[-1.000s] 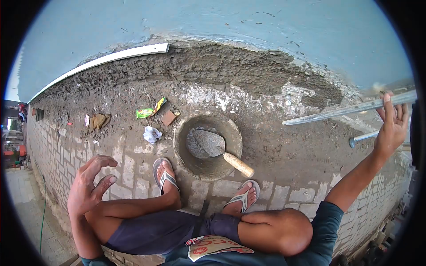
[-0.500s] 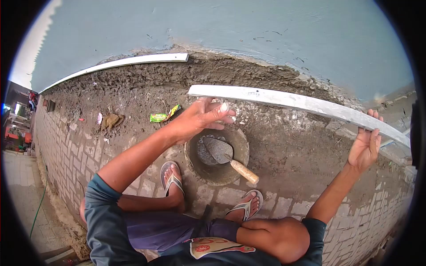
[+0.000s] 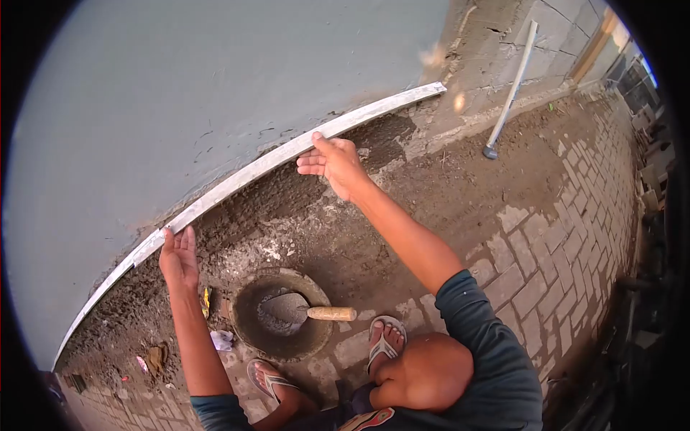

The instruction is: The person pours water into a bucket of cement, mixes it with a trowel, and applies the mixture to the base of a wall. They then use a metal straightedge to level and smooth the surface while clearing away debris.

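A long white bar (image 3: 251, 172) lies against the foot of the painted wall. My right hand (image 3: 338, 164) grips it near its middle, thumb on the upper face and fingers below. Toward its left end, my left hand (image 3: 180, 260) pinches the bar with the thumb over its edge; the fingertips are partly hidden. Beyond that hand, a second white bar (image 3: 90, 307) continues along the wall, the two ends meeting or nearly so. Below my hands stands a round bucket (image 3: 242, 334) with grey mix inside. A trowel (image 3: 329, 313) rests in it, its wooden handle over the rim.
The grey-blue wall (image 3: 215, 72) rises behind the bars. A pale pipe (image 3: 512, 100) leans on bare blocks at right. Wrappers (image 3: 222, 340) and scraps lie on the soil near my left arm. Paving blocks (image 3: 532, 294) and my sandalled feet are below.
The white bar has moved up against the wall base, its left end now at the other bar. My left hand has gone from open and free to gripping it. The view has swung right.
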{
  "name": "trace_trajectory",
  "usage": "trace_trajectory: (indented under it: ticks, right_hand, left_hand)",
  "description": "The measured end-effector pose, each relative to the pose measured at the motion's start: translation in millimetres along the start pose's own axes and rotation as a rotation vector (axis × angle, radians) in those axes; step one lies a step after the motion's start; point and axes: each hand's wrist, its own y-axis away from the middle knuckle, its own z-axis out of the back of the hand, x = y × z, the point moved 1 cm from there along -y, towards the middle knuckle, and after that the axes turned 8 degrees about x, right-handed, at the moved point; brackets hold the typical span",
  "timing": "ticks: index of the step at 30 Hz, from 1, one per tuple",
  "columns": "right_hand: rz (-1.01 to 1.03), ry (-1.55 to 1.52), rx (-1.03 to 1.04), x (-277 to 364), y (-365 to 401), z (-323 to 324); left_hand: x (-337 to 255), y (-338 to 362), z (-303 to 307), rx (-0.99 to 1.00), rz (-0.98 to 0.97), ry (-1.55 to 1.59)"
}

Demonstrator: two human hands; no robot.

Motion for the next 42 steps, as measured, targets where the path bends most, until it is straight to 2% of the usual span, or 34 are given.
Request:
trace_trajectory:
  ticks: [11,20,22,25,33,42]
  right_hand:
    - [-0.008,0.03,-0.039,-5.1,2.7,12.6]
    - [-0.033,0.033,-0.017,-6.9,-5.2,14.6]
    - [-0.041,0.044,-0.022,-5.6,-5.8,15.7]
    - [-0.033,0.06,-0.004,-6.3,-8.1,15.8]
    - [-0.055,0.114,0.015,-10.0,-10.8,17.1]
    - [-0.06,0.077,0.018,-12.4,-14.6,22.7]
  left_hand:
    - [0.2,-3.7,-6.3,0.037,0.075,-0.026]
    - [0.2,-12.0,-1.7,0.015,0.056,-0.017]
    - [-0.9,-8.7,-12.9,-0.039,0.05,-0.051]
    - [0.5,-12.6,-11.9,0.018,0.038,-0.074]
    - [4.0,5.5,-36.1,-0.097,0.001,-0.071]
    - [8.5,6.0,-36.7,-0.09,0.007,-0.043]
